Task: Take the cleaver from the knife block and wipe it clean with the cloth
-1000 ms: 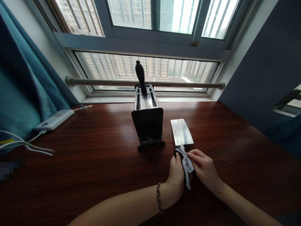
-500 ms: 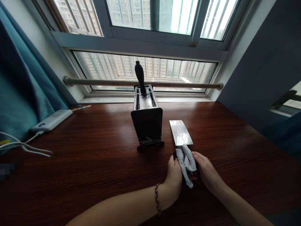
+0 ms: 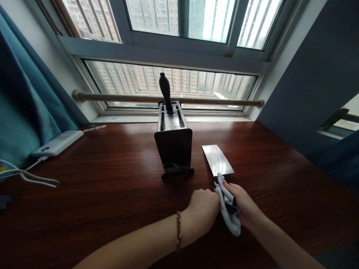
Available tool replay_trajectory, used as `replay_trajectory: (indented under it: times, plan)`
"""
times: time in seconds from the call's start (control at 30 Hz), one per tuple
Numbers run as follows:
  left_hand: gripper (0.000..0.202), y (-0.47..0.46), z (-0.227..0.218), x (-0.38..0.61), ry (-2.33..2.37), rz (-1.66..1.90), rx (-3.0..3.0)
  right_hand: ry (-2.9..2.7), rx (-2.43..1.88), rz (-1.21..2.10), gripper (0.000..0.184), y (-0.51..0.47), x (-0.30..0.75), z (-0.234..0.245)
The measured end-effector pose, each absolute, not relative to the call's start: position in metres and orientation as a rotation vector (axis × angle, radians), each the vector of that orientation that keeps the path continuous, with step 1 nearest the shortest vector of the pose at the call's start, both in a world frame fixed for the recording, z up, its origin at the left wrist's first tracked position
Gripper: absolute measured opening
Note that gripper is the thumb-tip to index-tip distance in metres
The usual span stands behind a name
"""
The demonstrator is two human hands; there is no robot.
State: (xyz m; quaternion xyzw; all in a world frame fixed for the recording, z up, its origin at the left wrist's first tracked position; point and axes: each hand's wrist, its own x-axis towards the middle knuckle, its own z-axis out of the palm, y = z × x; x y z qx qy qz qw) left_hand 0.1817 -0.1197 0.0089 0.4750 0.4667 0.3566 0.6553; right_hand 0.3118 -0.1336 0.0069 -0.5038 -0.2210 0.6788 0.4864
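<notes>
Head view: I look down on the counter [image 3: 112, 186] under the window.
Left grip: my left hand [image 3: 203, 204] is curled into a fist at 6 o'clock, touching the cloth. I cannot tell if it clasps anything.
Right grip: my right hand [image 3: 246, 211] is wrapped around the cloth [image 3: 228, 213] over the hidden handle.
Cleaver [image 3: 217, 160]: flat on the counter at 12 o'clock from my hands, tip toward 11.
Changed: a second ago both hands pinched the cloth; now my right alone has it, lower on the handle.
Meaning: the wiping has likely moved down the handle.
Around: knife block [image 3: 174, 147] at 10 o'clock, power bank [image 3: 57, 144] at 9.
</notes>
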Motion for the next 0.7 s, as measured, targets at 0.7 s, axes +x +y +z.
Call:
replay_trajectory:
  times: [0.7]
  plan:
    - [0.039,-0.096,-0.013,0.208,0.863,0.647,0.823,-1.117,-1.688,1.119,0.051,-0.123,0.329,-0.022]
